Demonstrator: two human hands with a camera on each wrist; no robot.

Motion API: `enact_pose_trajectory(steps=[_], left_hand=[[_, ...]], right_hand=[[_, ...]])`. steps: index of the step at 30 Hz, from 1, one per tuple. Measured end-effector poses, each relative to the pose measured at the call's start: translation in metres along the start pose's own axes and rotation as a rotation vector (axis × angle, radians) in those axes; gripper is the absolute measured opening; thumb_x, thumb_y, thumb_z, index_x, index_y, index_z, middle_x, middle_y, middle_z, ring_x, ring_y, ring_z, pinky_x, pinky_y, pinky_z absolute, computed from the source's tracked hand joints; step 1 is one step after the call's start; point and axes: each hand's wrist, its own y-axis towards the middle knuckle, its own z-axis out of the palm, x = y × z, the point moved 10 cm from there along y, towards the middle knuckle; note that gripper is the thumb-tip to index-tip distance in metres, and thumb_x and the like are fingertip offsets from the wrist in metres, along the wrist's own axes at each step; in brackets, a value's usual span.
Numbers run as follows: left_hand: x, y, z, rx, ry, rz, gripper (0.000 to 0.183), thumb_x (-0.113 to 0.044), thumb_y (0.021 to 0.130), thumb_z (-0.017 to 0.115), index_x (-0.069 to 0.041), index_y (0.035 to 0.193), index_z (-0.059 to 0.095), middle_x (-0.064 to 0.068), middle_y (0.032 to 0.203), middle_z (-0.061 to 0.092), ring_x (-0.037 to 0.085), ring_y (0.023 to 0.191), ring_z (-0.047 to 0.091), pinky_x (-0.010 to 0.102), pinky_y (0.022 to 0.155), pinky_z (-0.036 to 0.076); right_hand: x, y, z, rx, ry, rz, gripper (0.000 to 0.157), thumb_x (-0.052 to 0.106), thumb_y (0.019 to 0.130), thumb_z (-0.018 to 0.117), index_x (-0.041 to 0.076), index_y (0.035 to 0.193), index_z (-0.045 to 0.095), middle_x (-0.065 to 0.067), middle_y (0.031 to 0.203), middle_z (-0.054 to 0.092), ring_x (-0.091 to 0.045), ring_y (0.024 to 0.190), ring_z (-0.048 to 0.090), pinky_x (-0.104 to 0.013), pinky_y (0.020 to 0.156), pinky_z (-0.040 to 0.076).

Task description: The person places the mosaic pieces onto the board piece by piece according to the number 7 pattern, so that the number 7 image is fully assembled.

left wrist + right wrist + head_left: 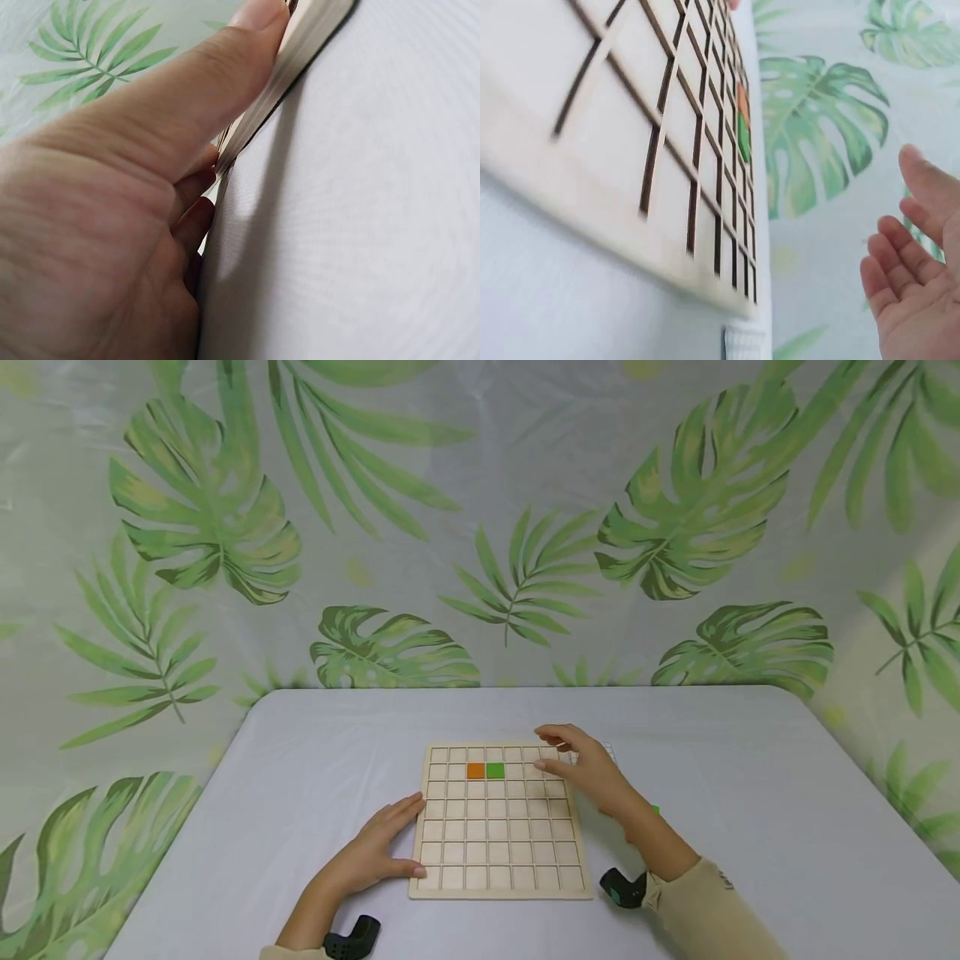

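Observation:
A square wooden board (495,894) with a grid of shallow cells lies on the white table. Near its far side, an orange tile (476,771) and a green tile (495,771) sit side by side in one row. My left hand (375,852) rests along the board's left edge, thumb on the near corner and fingers farther up the side. Over the far right corner, my right hand (592,772) hovers with thumb and fingers apart. In the right wrist view this hand (922,277) holds nothing, its fingers relaxed beside the board.
A sheet printed with a small grid (609,750) lies just past the board's far right corner, partly behind the right hand. Another green piece (656,810) peeks out beside the right forearm. Behind the table hangs a leaf-patterned cloth (525,468).

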Motion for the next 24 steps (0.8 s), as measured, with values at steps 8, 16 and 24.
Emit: enact_pose_trajectory(steps=[8, 16, 24], left_hand=[[0.000, 0.000, 0.000, 0.004, 0.014, 0.006, 0.097, -0.052, 0.063, 0.071, -0.008, 0.140, 0.031, 0.006, 0.146, 0.024, 0.032, 0.132, 0.016, 0.054, 0.103, 0.013], [-0.002, 0.000, -0.001, 0.005, 0.006, 0.000, 0.097, -0.051, 0.063, 0.071, -0.007, 0.140, 0.032, 0.006, 0.146, 0.024, 0.033, 0.132, 0.016, 0.054, 0.104, 0.011], [-0.001, -0.001, 0.000, 0.003, 0.009, -0.008, 0.097, -0.051, 0.062, 0.071, -0.007, 0.140, 0.032, 0.006, 0.146, 0.024, 0.033, 0.132, 0.016, 0.054, 0.104, 0.011]], right_hand=[[-0.035, -0.045, -0.028, -0.044, -0.091, 0.107, 0.052, 0.023, 0.077, 0.071, 0.010, 0.124, 0.051, -0.006, 0.118, 0.053, -0.024, 0.105, 0.049, -0.043, 0.088, 0.042], [-0.067, -0.077, -0.035, -0.042, -0.171, 0.181, 0.055, 0.025, 0.075, 0.072, 0.005, 0.123, 0.052, -0.008, 0.115, 0.055, -0.023, 0.101, 0.051, -0.042, 0.085, 0.044], [-0.078, -0.086, -0.036, -0.018, -0.265, 0.204, 0.033, 0.015, 0.076, 0.072, 0.006, 0.106, 0.062, -0.008, 0.113, 0.055, -0.026, 0.101, 0.053, -0.043, 0.086, 0.044]])
